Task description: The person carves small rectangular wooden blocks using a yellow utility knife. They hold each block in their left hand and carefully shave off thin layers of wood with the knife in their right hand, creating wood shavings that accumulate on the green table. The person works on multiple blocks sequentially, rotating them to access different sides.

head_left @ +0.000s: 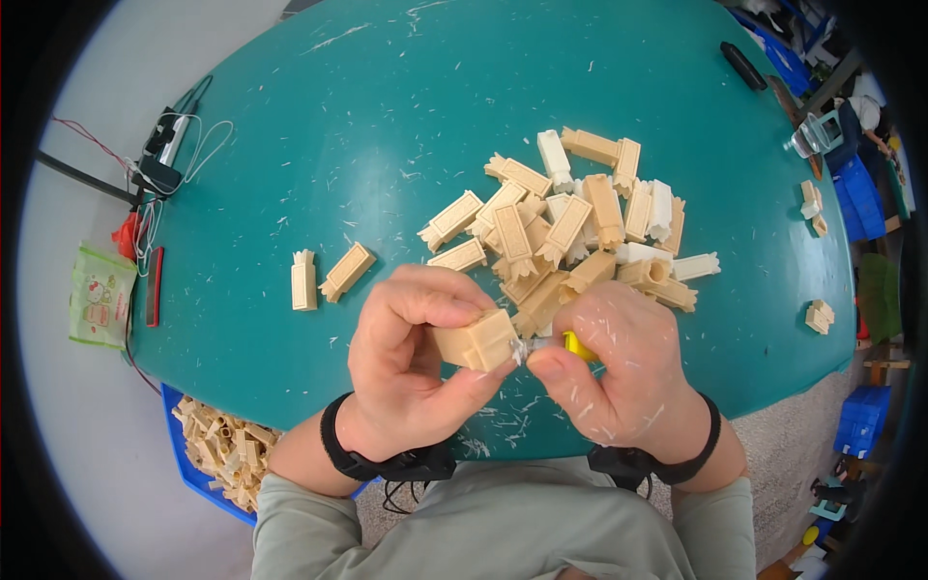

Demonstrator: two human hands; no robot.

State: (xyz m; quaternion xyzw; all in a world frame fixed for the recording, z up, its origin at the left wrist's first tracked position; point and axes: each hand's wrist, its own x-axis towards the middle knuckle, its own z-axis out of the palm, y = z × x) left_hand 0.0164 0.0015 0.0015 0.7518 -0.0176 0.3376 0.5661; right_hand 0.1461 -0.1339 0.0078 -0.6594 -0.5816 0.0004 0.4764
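Near the table's front edge, my left hand (411,358) is closed round a tan hollow-looking plastic piece (476,343), its squared end turned to the right. My right hand (619,362) grips a yellow-handled knife (578,346), most of its handle hidden in the fist. The short metal blade meets the right edge of the piece, and pale shavings (522,350) cling there. More shavings stick to the back of my right hand. Just beyond both hands lies a loose heap of similar tan and white molded pieces (565,227), some with jagged ends.
Two tan pieces (326,278) lie apart on the green table (319,145), left of the heap. At lower left stands a blue bin (198,474) full of such pieces. A power strip (169,145) with cables sits at the left edge. A black marker-like object (742,66) lies far right.
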